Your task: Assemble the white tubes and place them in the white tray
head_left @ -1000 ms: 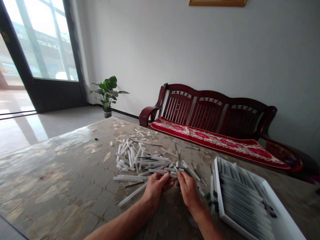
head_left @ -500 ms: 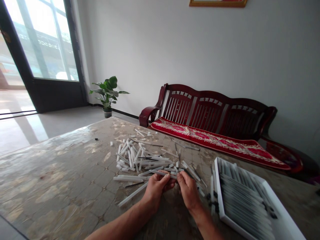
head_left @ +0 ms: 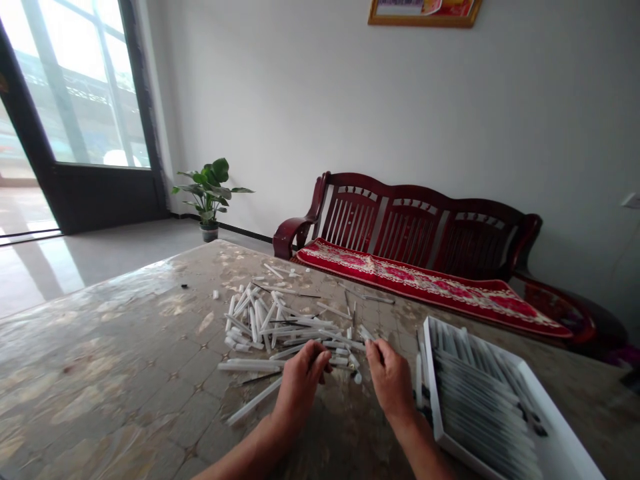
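My left hand (head_left: 303, 372) is curled just above the near edge of a heap of white, translucent pen-barrel-like tubes (head_left: 257, 317). Its thumb and fingers are pressed together, and whatever they hold is hidden. To its right, my right hand (head_left: 390, 377) has its thumb and forefinger closed by a short white tube (head_left: 365, 332); I cannot tell whether they grip it. Thin dark rods lie among the tubes. Small white pieces, such as a cap-like one (head_left: 357, 378), lie between my hands.
At the right a white box (head_left: 563, 417) holds many slim pens (head_left: 480, 393) with dark ends. Several more lie along its left wall. The patterned table (head_left: 145, 400) extends left, with a dark bit (head_left: 185, 286) on it. A red-cushioned wooden bench (head_left: 400, 220) stands behind.
My hands have moved apart. The pale tube held between them no longer shows there. My right hand has reached slightly forward, and the view has tilted up a little.
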Demonstrator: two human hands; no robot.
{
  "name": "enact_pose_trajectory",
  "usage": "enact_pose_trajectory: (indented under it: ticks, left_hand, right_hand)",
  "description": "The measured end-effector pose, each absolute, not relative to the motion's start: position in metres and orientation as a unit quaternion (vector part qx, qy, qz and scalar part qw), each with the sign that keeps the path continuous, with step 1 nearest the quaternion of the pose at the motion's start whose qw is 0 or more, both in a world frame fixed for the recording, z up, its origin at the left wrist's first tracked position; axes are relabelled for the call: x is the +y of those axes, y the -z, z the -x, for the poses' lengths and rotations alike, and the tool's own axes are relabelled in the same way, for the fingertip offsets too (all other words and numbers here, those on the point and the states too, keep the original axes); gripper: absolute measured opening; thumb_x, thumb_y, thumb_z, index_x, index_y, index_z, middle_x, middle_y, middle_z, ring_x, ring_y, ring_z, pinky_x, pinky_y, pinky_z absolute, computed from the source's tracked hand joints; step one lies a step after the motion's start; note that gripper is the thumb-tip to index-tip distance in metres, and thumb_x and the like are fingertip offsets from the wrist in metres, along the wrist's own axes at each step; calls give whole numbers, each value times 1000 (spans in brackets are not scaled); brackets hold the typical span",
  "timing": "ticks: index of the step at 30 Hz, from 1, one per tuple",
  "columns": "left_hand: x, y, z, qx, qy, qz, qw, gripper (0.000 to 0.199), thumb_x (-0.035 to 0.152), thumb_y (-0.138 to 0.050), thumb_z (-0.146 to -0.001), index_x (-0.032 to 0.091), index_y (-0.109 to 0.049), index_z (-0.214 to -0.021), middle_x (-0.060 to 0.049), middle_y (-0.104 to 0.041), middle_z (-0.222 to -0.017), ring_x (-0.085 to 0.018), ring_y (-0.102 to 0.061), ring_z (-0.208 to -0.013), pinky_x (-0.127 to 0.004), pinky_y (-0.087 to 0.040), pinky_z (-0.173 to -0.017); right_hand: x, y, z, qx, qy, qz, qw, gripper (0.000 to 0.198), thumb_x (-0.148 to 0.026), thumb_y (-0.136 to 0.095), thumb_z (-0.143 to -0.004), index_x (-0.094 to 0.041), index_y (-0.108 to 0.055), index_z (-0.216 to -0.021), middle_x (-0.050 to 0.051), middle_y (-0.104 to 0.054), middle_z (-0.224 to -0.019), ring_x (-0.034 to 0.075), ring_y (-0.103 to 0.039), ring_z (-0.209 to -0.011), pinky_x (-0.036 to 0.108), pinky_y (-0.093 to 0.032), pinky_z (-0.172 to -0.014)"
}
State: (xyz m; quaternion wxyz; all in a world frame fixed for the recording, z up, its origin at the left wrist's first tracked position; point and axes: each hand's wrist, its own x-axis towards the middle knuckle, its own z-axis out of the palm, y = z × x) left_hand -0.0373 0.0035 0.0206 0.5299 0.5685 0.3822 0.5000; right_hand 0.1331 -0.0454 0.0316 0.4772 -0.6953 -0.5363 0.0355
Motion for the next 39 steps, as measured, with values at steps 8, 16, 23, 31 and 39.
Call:
enact_pose_trajectory:
  ticks: [8, 16, 23, 31, 39]
  left_hand:
    - [9, -20, 49, 378, -473, -736, 302, 11, 23, -68, -78, 29, -75, -83, -2, -64, -84, -20, -62, -79, -27, -46, -75]
    - [14, -18, 38, 394, -562, -548, 479, 31, 48, -65, -81, 22, -57, -66, 4, -51, -57, -14, -48, -54, -24, -41, -56]
    - [14, -20, 33, 385, -544, -389, 636, 49, 62, -79, -59, 17, -64, -73, 0, -63, -62, -16, -60, -60, -23, -45, -52]
    - [15, -16, 32, 367, -535, -252, 718, 50, 42, -94, -46, 16, -67, -78, 0, -69, -70, -18, -70, -69, -24, -54, -60]
    - [14, -18, 32, 345, -516, -219, 753, 34, 28, -94, -55, 15, -68, -75, -1, -71, -70, -16, -72, -68, -23, -59, -66]
  right_hand:
    - [-55, -43, -122, -609, -101, 627, 476, 47, -49, -40, -96, -22, -52, -60, -1, -53, -53, 13, -48, -50, 24, -34, -51]
    - [-38, -17, -155, -595, -34, 709, 376, 20, -30, -53, -88, -25, -72, -86, 5, -74, -89, 23, -68, -82, 30, -47, -70]
    - [-33, -11, -136, -647, 32, 733, 205, 24, -13, -59, -83, -27, -73, -97, 6, -73, -99, 23, -69, -89, 29, -46, -70]
    - [-34, -4, -138, -639, 54, 736, 218, 24, -6, -51, -77, -23, -67, -80, 8, -70, -90, 24, -68, -86, 32, -48, -73]
    - [-28, -11, -143, -463, -221, 626, 588, 34, -47, -62, -76, -20, -63, -98, 4, -70, -79, 22, -67, -65, 33, -55, -59]
